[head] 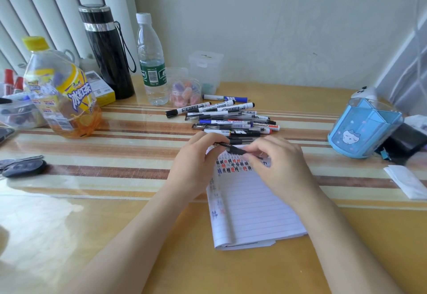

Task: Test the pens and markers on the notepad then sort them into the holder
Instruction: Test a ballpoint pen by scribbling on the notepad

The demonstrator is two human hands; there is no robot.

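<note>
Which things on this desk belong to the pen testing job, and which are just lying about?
For the job: black pen, pile of pens and markers, notepad, blue holder.
Just lying about: black flask, water bottle, iced tea bottle, keys, folded white paper.

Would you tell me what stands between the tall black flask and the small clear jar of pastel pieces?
A clear plastic water bottle with a green label stands there, as the head view shows.

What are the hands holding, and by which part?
A black pen, over the notepad: the left hand pinches one end, the right hand the other.
</note>
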